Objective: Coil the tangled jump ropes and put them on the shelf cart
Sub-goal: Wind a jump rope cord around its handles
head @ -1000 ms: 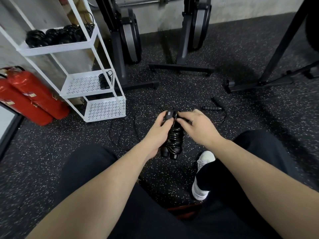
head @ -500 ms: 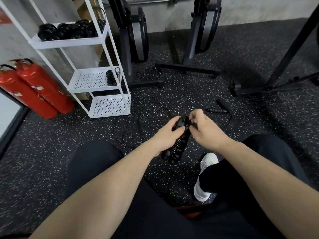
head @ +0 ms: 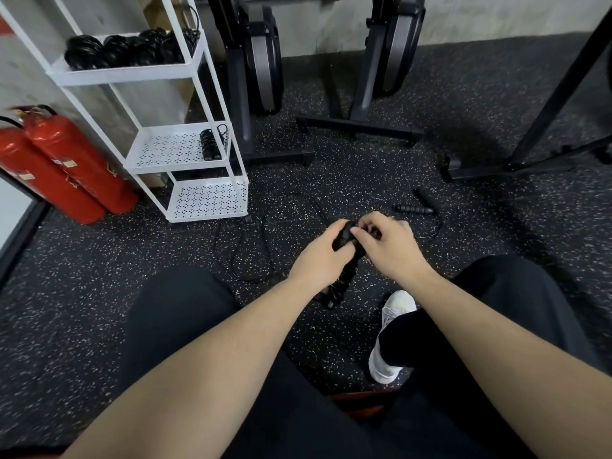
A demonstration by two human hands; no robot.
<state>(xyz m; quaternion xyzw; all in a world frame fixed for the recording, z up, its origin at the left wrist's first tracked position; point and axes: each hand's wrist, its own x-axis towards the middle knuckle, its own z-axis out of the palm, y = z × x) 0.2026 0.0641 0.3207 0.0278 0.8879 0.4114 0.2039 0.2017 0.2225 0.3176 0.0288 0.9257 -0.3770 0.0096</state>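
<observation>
Since the earlier frame both hands have drifted a little to the right and the bundle has tilted more, its lower end now pointing toward the left knee. At the top of the coiled jump rope [head: 344, 276] the fingers [head: 364, 226] of the right hand [head: 390, 250] pinch what seems the last turn of cord, while the left hand [head: 321, 260] grips the handles from the side. To finish well, I think the loose end should be tucked tightly under a wrap before letting go. Another rope [head: 251, 246] lies loose on the floor [head: 347, 180], with a further pair of handles [head: 415, 208] just beyond the hands. The shelf cart [head: 205, 200] stands near on the left with open floor between, its middle shelf already holding one bundle [head: 210, 144].
</observation>
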